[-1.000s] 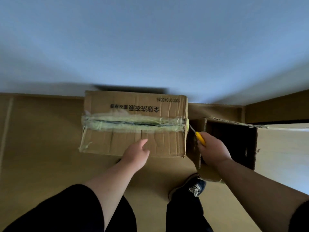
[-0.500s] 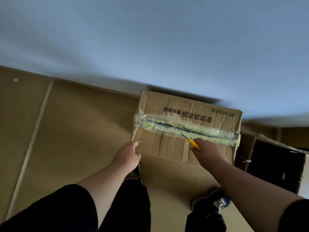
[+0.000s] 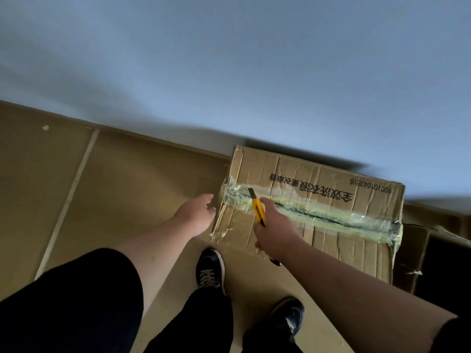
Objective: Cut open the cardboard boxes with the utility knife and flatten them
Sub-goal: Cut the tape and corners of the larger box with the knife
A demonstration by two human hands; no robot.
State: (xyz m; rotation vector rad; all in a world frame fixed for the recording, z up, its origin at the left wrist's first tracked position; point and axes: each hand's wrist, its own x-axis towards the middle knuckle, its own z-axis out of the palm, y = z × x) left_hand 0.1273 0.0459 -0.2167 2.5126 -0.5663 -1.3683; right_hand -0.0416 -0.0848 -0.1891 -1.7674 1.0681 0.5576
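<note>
Two hands work at one brown, creased cardboard box [image 3: 318, 215] that sits on the flattened cardboard covering the floor [image 3: 122, 189], just beyond our feet. Our right hand [image 3: 274, 229] is closed around the yellow-handled utility knife [image 3: 258, 207], whose blade points away from us and slightly left, its tip on the yellowish, wrinkled tape strip [image 3: 318, 217] near the box's left end. That tape strip runs lengthwise across the top, left to right, dipping toward the near right corner, so the knife's long axis crosses it almost squarely. Our left hand [image 3: 197, 216] hovers just beside the box's left wall, fingers loosely spread and holding nothing; whether it touches the cardboard we cannot tell. The dark line along the strip's middle looks like a slit, though blur makes that uncertain. The knife hand is nearer the remaining stretch, which lies left of the blade.
</note>
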